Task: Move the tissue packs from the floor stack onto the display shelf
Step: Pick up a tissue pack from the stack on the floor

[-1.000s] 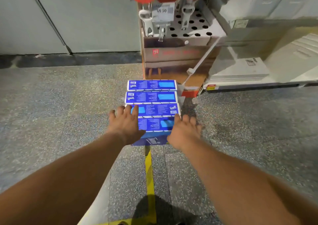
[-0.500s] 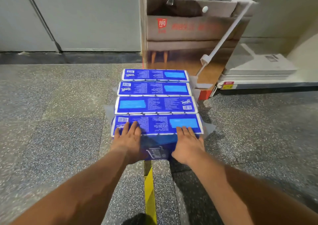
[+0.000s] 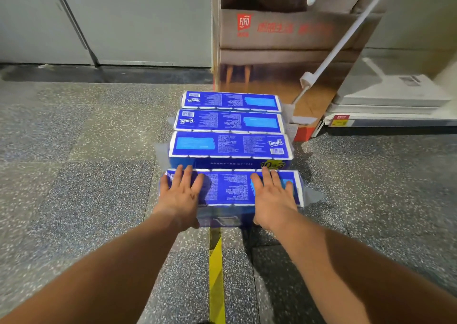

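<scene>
Barely begun, I judge: four packs sit on the floor before the carton (image 3: 284, 51), and the left hand (image 3: 181, 196) and right hand (image 3: 270, 198) lie spread flat on the nearest pack (image 3: 231, 190), none visibly shelved.

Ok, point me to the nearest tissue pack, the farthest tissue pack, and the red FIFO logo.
Nearest tissue pack (image 3: 230, 187): head view, top face between the two hands.
Farthest tissue pack (image 3: 231, 99): head view, middle of its top face.
Red FIFO logo (image 3: 243, 23): head view, on the cardboard display's brown front panel.
</scene>
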`<action>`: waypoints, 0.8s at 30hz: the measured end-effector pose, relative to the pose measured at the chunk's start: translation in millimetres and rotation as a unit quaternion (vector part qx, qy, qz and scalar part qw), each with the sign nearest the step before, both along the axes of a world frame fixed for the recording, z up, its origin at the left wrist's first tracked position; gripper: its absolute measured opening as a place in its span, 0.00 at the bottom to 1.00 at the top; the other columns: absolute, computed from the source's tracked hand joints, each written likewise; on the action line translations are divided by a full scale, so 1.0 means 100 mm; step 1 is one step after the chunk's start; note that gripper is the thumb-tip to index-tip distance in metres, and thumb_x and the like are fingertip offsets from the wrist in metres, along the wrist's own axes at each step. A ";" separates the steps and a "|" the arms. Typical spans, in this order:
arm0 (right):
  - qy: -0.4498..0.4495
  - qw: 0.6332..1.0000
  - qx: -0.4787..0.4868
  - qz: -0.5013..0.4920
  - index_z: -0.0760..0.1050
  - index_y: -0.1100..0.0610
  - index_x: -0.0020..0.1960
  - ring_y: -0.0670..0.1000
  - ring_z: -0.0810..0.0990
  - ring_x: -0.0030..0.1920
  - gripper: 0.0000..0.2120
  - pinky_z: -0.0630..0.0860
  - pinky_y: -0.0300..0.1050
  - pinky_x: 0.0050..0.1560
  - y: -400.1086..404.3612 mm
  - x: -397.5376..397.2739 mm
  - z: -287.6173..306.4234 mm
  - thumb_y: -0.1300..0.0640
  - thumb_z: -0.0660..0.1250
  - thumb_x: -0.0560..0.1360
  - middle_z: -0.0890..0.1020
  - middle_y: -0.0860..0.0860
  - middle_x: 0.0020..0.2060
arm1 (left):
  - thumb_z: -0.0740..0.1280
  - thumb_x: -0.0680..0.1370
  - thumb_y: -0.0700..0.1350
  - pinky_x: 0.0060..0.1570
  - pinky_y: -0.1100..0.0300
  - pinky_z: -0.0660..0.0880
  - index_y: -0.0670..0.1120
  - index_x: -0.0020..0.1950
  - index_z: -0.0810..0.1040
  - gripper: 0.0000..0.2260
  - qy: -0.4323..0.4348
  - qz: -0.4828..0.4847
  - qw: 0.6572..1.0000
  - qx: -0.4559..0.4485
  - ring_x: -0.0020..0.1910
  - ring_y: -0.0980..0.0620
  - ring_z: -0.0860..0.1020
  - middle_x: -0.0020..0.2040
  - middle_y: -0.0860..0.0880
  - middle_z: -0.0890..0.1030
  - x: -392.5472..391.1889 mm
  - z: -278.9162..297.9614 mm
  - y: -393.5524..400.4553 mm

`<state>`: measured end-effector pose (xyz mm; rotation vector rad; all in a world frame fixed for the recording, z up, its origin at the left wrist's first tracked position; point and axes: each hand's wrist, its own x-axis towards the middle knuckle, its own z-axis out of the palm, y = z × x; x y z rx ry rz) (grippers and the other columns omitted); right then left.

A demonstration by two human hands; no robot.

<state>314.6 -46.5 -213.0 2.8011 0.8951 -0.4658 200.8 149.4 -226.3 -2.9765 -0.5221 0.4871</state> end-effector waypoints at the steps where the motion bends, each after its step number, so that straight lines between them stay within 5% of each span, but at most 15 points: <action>1: -0.013 1.000 -0.008 0.007 0.40 0.49 0.81 0.62 0.46 0.79 0.55 0.54 0.64 0.74 0.00 0.02 0.00 0.56 0.76 0.70 0.44 0.58 0.81 | 0.77 0.67 0.63 0.75 0.37 0.52 0.49 0.79 0.44 0.54 -0.024 -0.005 1.000 0.010 0.78 0.39 0.51 0.79 0.42 0.51 -0.02 -0.01 0.00; 5: -0.019 0.999 -0.037 0.011 0.33 0.50 0.80 0.63 0.41 0.80 0.60 0.47 0.67 0.76 -0.05 0.12 -0.05 0.54 0.77 0.68 0.44 0.59 0.81 | 0.73 0.68 0.65 0.74 0.38 0.50 0.45 0.80 0.44 0.54 -0.035 -0.011 0.999 0.030 0.75 0.40 0.55 0.75 0.43 0.56 -0.04 -0.02 -0.01; 8: -0.031 0.998 -0.041 0.033 0.38 0.51 0.81 0.62 0.52 0.78 0.55 0.47 0.66 0.77 -0.07 0.09 -0.02 0.52 0.74 0.70 0.57 0.59 0.77 | 0.70 0.71 0.60 0.76 0.35 0.42 0.44 0.80 0.45 0.49 -0.011 -0.002 1.000 0.007 0.79 0.40 0.49 0.79 0.42 0.53 -0.03 0.00 0.01; 13: -0.013 0.999 -0.021 0.038 0.43 0.49 0.81 0.58 0.60 0.75 0.54 0.48 0.65 0.77 0.05 0.09 0.55 0.42 0.75 0.68 0.64 0.56 0.73 | 0.69 0.71 0.57 0.76 0.38 0.50 0.44 0.76 0.51 0.42 -0.028 -0.023 0.999 -0.014 0.71 0.43 0.63 0.68 0.46 0.66 -0.03 0.44 0.19; 19: -0.003 0.999 0.005 0.052 0.47 0.47 0.81 0.58 0.62 0.74 0.54 0.55 0.63 0.75 0.37 0.00 1.99 0.42 0.76 0.66 0.65 0.55 0.72 | 0.75 0.65 0.63 0.76 0.38 0.50 0.44 0.78 0.47 0.54 -0.022 -0.034 0.999 0.025 0.72 0.43 0.62 0.71 0.45 0.64 -0.10 1.80 0.61; 24: -0.026 0.995 0.055 0.076 0.47 0.45 0.80 0.58 0.59 0.76 0.55 0.56 0.62 0.74 0.64 -0.04 3.56 0.41 0.77 0.65 0.63 0.55 0.74 | 0.75 0.67 0.63 0.76 0.40 0.52 0.45 0.80 0.47 0.53 -0.055 -0.015 0.998 0.033 0.73 0.43 0.61 0.72 0.45 0.64 -0.23 3.53 0.87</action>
